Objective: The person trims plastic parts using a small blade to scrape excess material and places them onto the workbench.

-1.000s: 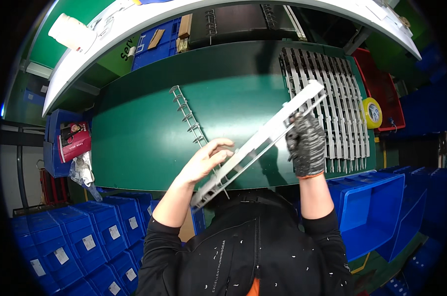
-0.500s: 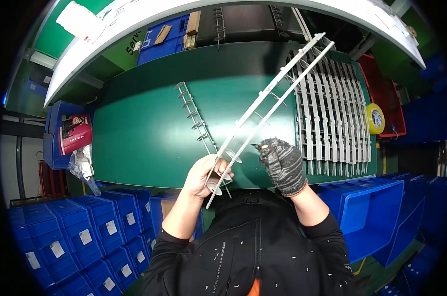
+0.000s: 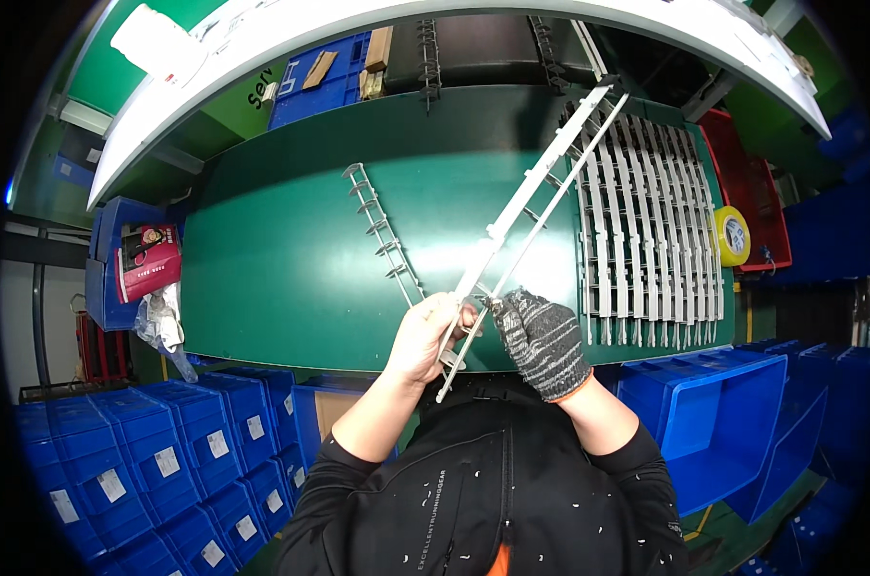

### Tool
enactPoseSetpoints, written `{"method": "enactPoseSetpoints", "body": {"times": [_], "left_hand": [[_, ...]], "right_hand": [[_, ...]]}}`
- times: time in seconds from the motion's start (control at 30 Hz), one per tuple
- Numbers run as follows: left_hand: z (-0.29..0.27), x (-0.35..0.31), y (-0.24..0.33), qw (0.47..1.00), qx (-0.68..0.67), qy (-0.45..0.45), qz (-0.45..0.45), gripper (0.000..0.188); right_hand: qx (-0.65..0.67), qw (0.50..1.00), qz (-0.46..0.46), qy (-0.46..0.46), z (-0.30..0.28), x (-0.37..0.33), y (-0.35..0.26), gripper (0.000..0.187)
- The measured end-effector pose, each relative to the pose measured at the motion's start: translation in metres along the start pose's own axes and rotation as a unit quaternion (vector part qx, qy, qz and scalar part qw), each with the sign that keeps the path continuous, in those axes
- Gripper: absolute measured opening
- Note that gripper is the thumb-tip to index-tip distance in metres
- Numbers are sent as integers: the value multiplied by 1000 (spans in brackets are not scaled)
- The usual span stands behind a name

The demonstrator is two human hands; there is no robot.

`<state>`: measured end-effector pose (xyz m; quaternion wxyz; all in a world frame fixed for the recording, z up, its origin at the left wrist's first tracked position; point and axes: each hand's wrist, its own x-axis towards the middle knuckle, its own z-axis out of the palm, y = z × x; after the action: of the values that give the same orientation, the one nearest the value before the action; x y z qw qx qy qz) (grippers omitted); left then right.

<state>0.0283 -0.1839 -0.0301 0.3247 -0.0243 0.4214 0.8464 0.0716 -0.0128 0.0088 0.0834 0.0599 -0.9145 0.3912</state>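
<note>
My bare left hand (image 3: 425,338) is closed round the near end of a long pale frame (image 3: 525,193), which has two parallel rails joined by crosspieces. The frame slants up and away to the right, its far end beside a row of similar strips. My right hand (image 3: 546,344), in a dark grey striped glove, is closed against the frame's right rail, near my left hand. A small dark tip shows at its fingers; I cannot make out what it is. Left of the frame, a thin strip with several grey rounded tabs (image 3: 380,227) lies on the green table (image 3: 272,259).
Many similar strips (image 3: 646,230) lie side by side on the table's right. Beyond them are a yellow tape roll (image 3: 732,236) and a red tray (image 3: 742,173). Blue bins (image 3: 704,422) stand lower right, stacked blue boxes (image 3: 166,451) lower left. A white shelf (image 3: 454,8) arches across the far side.
My gloved right hand has moved left onto the frame's rail. My left hand and the frame's near end have shifted right, while its far end has come slightly down and left.
</note>
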Motion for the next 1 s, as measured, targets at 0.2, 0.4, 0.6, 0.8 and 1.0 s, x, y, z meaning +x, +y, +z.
{"method": "enactPoseSetpoints", "body": {"times": [0.2,0.4,0.6,0.8,1.0], "left_hand": [[8,0,-3,995,75,54,40,21],[10,1,-4,984,133,59,107,16],[5,10,-23,727,576,148,342,11],[2,10,-66,717,672,82,167,32],[-69,10,-58,664,655,309,187,44]], "right_hand": [[-48,998,23,-16,3,1,0,21],[63,995,-16,-77,2,3,7,16],[612,728,221,-216,-3,-1,27,14],[81,961,264,-27,71,4,65,51],[41,950,308,12,88,-12,108,34]]}}
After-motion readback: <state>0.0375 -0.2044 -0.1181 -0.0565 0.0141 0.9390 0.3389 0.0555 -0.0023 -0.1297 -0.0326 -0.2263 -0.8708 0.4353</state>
